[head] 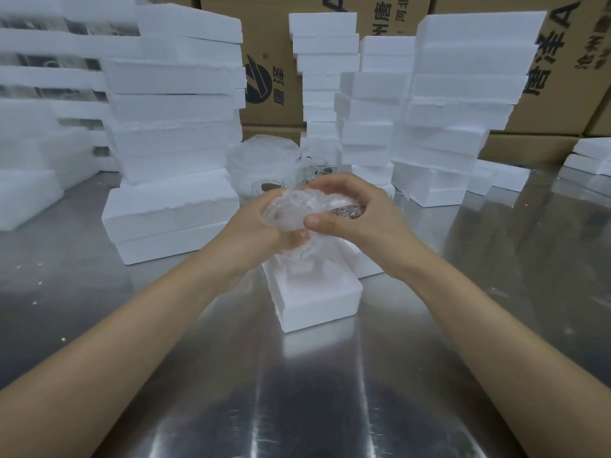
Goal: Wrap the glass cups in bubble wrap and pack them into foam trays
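A: Where is the cup right now?

B: Between both palms, held over the table. The left hand point(261, 226) cups the bundle from below and the near side, fingers curled round the bubble wrap point(284, 211). The right hand point(350, 209) wraps over the top and far side, its thumb pressed against the crumpled film.

A: Can you see the glass cup point(347, 210) itself?

B: Only a patterned, glinting patch under the right fingers. I think that is the cup's wall, though the film blurs it too much to be sure. Its long axis looks to run roughly left to right, across both hands.

A: And the foam tray point(317, 299)?

B: Directly below the hands and slightly nearer the person, an open white block on the steel table point(297, 391). So the coming move is, in my judgement, mostly straight down. Neither hand is clearly closer; both are above it.

A: How would you expect it all to handle?

B: The film is soft, clear and puckered, so it will likely spring open unless pinched. The tray is rigid, grainy foam with ragged edges (crumbs of it dot the table). The steel is smooth and streaked with reflections.

A: What else is around?

B: Stacks of foam trays point(172, 120) behind, more unwrapped glasses point(314, 166) beside a heap of wrap point(261, 160), and printed cardboard cartons point(562, 61) at the back.
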Available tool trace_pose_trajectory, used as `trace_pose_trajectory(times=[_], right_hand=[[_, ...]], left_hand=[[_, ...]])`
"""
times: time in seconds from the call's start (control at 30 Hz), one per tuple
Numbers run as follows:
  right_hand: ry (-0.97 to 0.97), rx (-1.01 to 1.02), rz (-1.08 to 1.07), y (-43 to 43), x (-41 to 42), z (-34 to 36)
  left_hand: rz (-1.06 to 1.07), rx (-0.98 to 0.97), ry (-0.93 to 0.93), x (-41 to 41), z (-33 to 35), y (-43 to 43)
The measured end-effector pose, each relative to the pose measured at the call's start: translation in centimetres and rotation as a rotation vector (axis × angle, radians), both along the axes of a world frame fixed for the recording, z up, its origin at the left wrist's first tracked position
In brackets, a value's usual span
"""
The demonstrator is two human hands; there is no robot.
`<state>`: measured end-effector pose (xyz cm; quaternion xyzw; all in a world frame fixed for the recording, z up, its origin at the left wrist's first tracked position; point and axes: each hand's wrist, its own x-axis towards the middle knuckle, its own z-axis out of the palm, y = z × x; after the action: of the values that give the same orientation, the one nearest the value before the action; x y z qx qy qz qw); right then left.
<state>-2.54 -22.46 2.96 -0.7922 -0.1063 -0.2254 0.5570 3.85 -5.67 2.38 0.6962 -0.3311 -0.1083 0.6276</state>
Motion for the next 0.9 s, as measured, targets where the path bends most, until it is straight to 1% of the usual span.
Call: trace_pose_trajectory(times=[0.13,0.2,0.33,0.43,0.5,0.57,0.63,0.73,0.83,0.9], right_hand=[[-0.051,-0.064,0.012,0.8,-0.2,-0.1],[-0.046,-0.05,0.01,1.0,-0.1,0.0],[-0.006,0.055,0.001,0.0,0.1,0.1],[0.012,0.027,0.016,-0.5,0.0,0.2],[0.024,-0.024,0.028,-0.2,0.0,0.1],[0.032,-0.033,0.034,0.2,0.0,-0.2],[0.025,-0.027,0.02,0.5,0.1,-0.4],[0.015,-0.059,-0.012,0.7,0.0,-0.3],[0.012,-0.114,-0.054,1.2,-0.1,-0.3],[-0.007,-0.089,-0.051,1.6,-0.2,-0.2]], left_hand=[[0.162,-0.048,-0.024,-0.5,0.0,-0.5],[0.159,-0.036,-0.072,-0.6,0.2,-0.3],[0.121,0.176,-0.308,0.0,0.8,0.3],[0.032,0.142,-0.469,-0.3,1.4,0.6],[0.092,0.116,-0.558,-0.3,1.4,0.7],[0.167,0.098,-0.578,-0.2,1.3,0.8],[0.194,0.116,-0.571,-0.1,1.2,0.9],[0.219,0.197,-0.589,0.0,1.2,0.8],[0.286,0.325,-0.607,0.1,0.4,0.4],[0.354,0.335,-0.629,-0.1,0.1,0.3]])
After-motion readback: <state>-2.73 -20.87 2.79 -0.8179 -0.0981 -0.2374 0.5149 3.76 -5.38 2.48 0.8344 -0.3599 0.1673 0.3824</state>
